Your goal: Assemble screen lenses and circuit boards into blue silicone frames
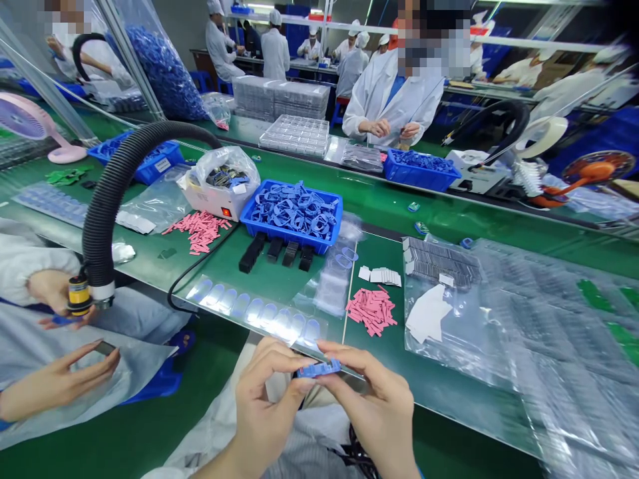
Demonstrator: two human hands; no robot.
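Between my two hands, just off the front edge of the green bench, is a small blue plastic part (319, 368), seen nearly edge-on. My left hand (267, 392) pinches its left end between thumb and index finger. At the right end, my right hand (374, 399) grips it the same way. Some of the part is hidden by my fingertips. Right behind my hands lies a clear sheet with a row of oval films (254, 309). A pile of pink strips (372, 311) sits to the right, with small white labels (380, 276) behind it.
A blue bin (249, 216) heaped with blue plastic parts stands mid-bench, several black blocks (289, 253) before it. A black flexible hose (97, 219) arches at left, beside a co-worker's hands (64, 372). Clear bags (449, 332) cover the right side. Another person works opposite.
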